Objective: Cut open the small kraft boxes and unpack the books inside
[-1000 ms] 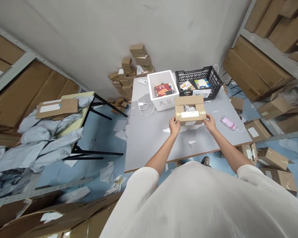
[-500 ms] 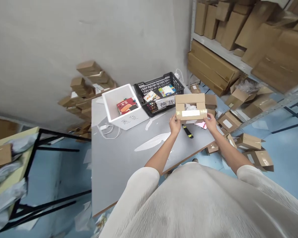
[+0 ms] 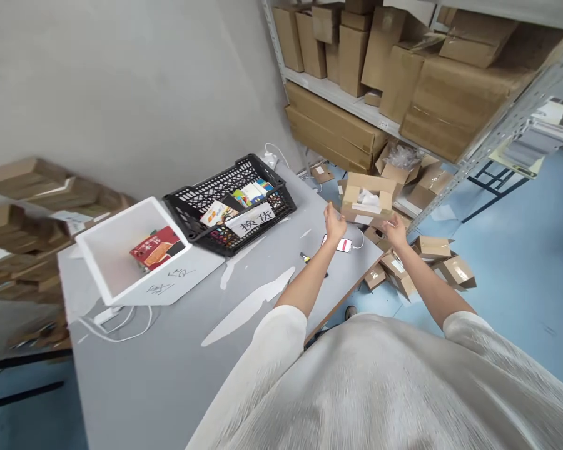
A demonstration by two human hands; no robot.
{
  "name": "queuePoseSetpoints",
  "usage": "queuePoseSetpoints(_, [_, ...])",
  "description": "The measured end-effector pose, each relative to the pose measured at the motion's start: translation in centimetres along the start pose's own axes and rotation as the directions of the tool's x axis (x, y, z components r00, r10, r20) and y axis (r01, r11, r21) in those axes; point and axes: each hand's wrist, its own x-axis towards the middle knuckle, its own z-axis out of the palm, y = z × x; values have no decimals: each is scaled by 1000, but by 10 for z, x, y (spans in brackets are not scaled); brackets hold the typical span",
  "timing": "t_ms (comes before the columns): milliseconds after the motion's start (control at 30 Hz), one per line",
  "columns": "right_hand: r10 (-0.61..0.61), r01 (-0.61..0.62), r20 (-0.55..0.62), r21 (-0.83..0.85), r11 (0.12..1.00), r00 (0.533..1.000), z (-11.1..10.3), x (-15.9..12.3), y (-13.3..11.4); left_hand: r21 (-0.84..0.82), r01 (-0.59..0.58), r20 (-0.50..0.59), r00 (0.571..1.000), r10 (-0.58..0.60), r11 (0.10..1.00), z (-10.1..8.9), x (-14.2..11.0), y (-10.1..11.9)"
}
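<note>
An open cardboard box [image 3: 351,209] with crumpled white packing inside is beyond the table's right edge, tilted with its flaps spread. My left hand [image 3: 334,224] is at the box's near left side, fingers stretched and thumb apart, with a small gap to the cardboard. By its near right corner, my right hand [image 3: 395,232] is open too, fingers spread; whether a fingertip still touches the box is hard to tell. Below my left hand a phone [image 3: 343,245] with a white cable lies on the table. A black and yellow utility knife [image 3: 304,257] is partly hidden by my left forearm.
On the grey table [image 3: 169,375] stand a white foam bin [image 3: 126,250] and a black plastic crate [image 3: 206,194], both holding books. Torn paper [image 3: 248,306] lies in front. Cardboard boxes [image 3: 455,272] litter the floor at right, below a loaded metal shelf [image 3: 338,100].
My view has swung right, from the table toward the shelf and floor boxes. The box has gone from between my gripping hands to just beyond them, and my fingers have spread.
</note>
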Motion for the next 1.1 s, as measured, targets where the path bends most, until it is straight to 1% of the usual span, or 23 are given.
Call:
queuePoseSetpoints(100, [75, -77, 39, 38, 996, 996, -8, 1, 10, 17, 46, 46, 998, -47, 999, 10, -6, -3])
queuePoseSetpoints(233, [141, -145, 63, 62, 988, 988, -9, -3, 17, 44, 80, 73, 994, -84, 996, 5, -19, -13])
queuePoseSetpoints(367, [200, -206, 73, 73, 976, 977, 2, -9, 16, 67, 113, 74, 990, -118, 991, -6, -27, -21])
queuePoseSetpoints(467, [217, -228, 114, 99, 969, 969, 15, -15, 15, 89, 131, 71, 988, -138, 987, -15, -33, -24])
queuePoseSetpoints(533, [211, -226, 154, 87, 970, 965, 24, -20, 15, 105, 145, 59, 987, -152, 984, -23, -38, -26])
queuePoseSetpoints(667, [190, -202, 243, 23, 979, 951, 43, -31, 15, 103, 167, 43, 984, -172, 981, -42, -50, -31])
queuePoseSetpoints(800, [207, -222, 318, 10, 975, 925, 63, -43, 18, 105, 217, 10, 976, -219, 971, -68, -65, -40])
queuePoseSetpoints(933, [217, -233, 415, -13, 972, 884, 86, -59, 25, 101, 282, -76, 958, -275, 954, -97, -85, -54])
queuePoseSetpoints(1100, [259, -258, 511, -76, 963, 819, 118, -84, 34, 98, 350, -188, 926, -328, 932, -133, -118, -71])
